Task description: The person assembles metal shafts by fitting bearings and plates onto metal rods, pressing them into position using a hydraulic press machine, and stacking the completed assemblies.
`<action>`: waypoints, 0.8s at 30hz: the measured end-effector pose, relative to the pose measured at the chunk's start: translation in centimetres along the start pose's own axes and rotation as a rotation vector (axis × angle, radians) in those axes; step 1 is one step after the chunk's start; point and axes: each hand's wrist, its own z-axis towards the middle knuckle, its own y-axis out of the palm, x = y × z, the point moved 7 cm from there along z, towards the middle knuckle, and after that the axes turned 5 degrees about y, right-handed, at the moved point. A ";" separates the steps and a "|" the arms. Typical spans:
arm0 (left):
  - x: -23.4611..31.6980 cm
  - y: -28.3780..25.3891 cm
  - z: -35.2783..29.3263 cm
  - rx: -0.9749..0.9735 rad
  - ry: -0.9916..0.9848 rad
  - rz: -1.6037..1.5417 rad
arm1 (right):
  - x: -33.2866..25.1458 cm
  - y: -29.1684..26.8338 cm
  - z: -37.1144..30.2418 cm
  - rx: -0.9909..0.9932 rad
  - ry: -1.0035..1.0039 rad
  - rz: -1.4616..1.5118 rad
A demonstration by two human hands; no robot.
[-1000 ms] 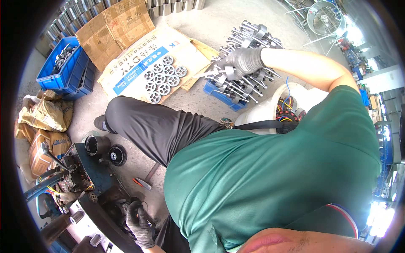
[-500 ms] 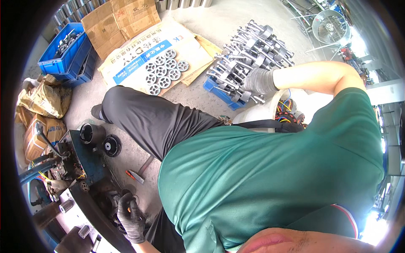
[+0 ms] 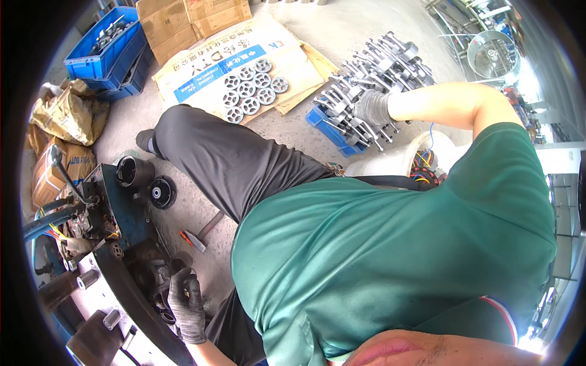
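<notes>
Dozens of gray metal parts (image 3: 384,64) lie heaped toward one o'clock, in and over a blue crate (image 3: 349,148), probably so that many sit within one arm's reach. The gloved right hand (image 3: 373,108) is at their near side; its fingers are hidden, so whether they grip anything cannot be told. The left hand (image 3: 186,308), at seven o'clock, is close beside a dark machine (image 3: 122,201), its fingers curled; whether they hold something is unclear. At eleven, spoked wheels (image 3: 247,89) rest flat and close-set on a cardboard sheet (image 3: 292,68), perhaps to spare them the rough concrete floor (image 3: 131,116). The heaped parts look smooth and hard, slim rods bearing thick round collars; both gloves are ribbed gray knit. Between two and three, a rounded white bucket (image 3: 384,163), apparently plastic, contains colored wires (image 3: 425,161).
</notes>
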 end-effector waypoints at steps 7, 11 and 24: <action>-0.8 -0.2 0.2 -0.018 -0.089 0.001 | 1.5 6.7 3.5 -0.260 0.040 -0.187; -0.8 -0.9 -1.3 0.043 -0.034 0.036 | -0.6 0.7 4.5 -0.298 0.105 -0.008; 16.7 -10.7 -6.7 0.740 0.436 -0.014 | -9.4 -30.7 13.2 0.909 -0.538 0.485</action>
